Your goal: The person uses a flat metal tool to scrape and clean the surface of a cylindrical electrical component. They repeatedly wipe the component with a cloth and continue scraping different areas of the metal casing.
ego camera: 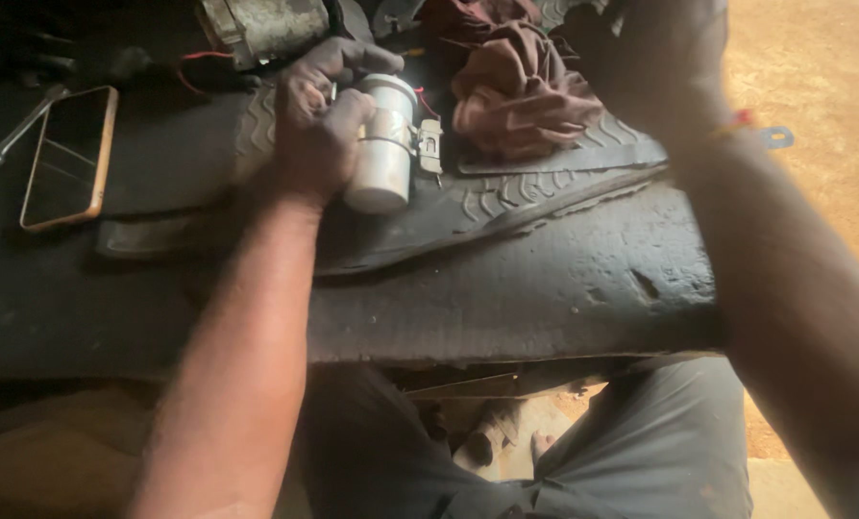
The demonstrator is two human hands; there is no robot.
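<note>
while the left arm stretches forward | left hand (pixel 319 120) wraps the white cylinder (pixel 383 144) | right hand out of view

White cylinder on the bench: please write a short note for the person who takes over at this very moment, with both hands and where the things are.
Left hand: closed around the white cylindrical part, holding it on the black tread-pattern rubber mat. A small metal clip is attached to its side, with a red wire behind it.
Right hand: only the forearm shows, reaching up out of view; its grip cannot be seen.
Nearby: brown rag right of the cylinder, phone and wrench at left, grey metal unit at top.
Done: cylinder is in hand. What is left: not clear from this view.
</note>
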